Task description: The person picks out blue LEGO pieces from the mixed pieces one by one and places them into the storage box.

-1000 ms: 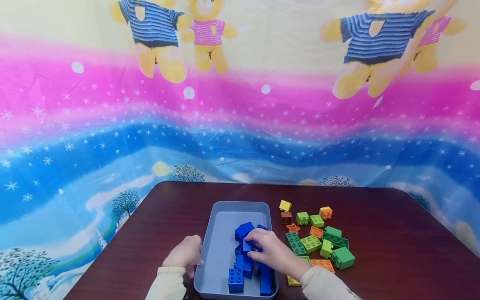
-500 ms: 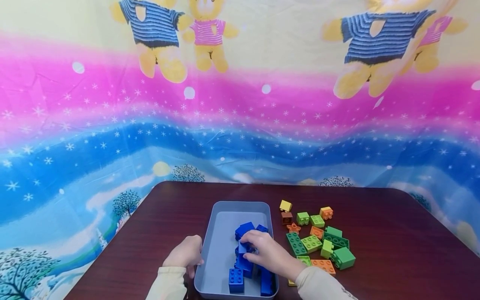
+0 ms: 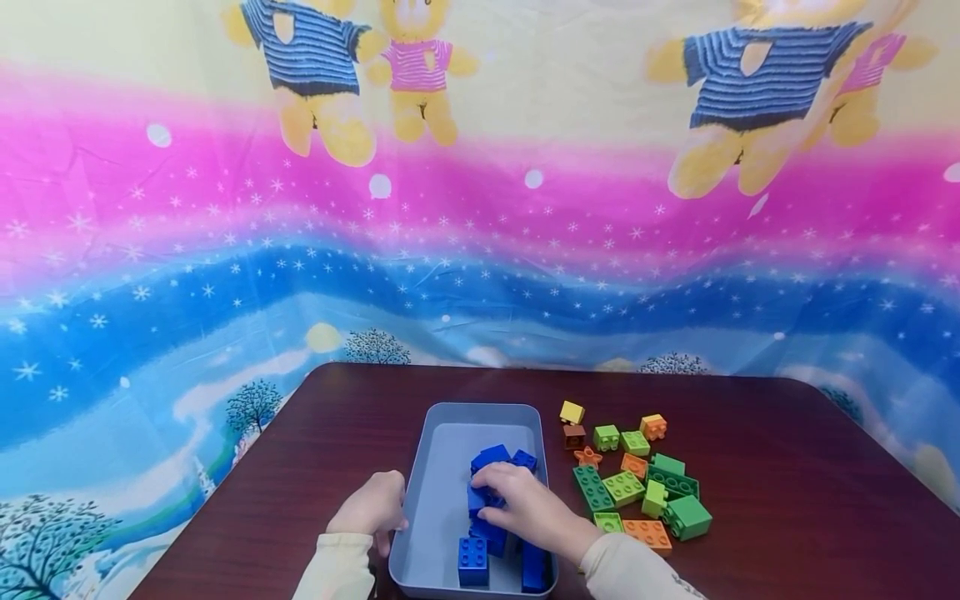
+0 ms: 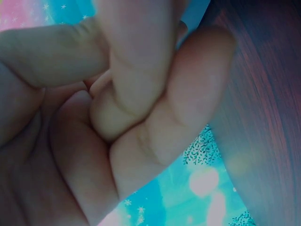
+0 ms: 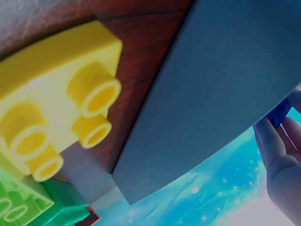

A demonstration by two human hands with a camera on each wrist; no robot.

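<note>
A grey tray [image 3: 435, 467] lies on the table, with several blue bricks gathered in its right half. My left hand [image 3: 373, 504] is at the tray's left wall, fingers curled and pinching the rim; in the left wrist view, the curled fingers [image 4: 141, 103] hide most of the contact. Inside the tray, my right hand [image 3: 528, 504] pinches a blue brick [image 3: 476, 500] between thumb and fingers, among the other bricks. A studded blue brick [image 3: 472, 560] stands nearer the front. The right wrist view shows a bit of blue brick [image 5: 279, 113] between the fingers, beyond the tray wall [image 5: 211, 94].
Right of the tray lie several loose bricks: a dark green brick [image 3: 592, 487], an orange brick [image 3: 647, 535], a brown brick [image 3: 573, 436] and a yellow brick [image 3: 572, 412] among them. A yellow studded brick [image 5: 56, 94] is close to the right wrist camera. A printed cloth [image 3: 480, 275] hangs behind the table.
My right hand has shifted slightly left inside the tray with the pinched blue brick, uncovering a blue brick at the tray's right wall. The left hand stays put.
</note>
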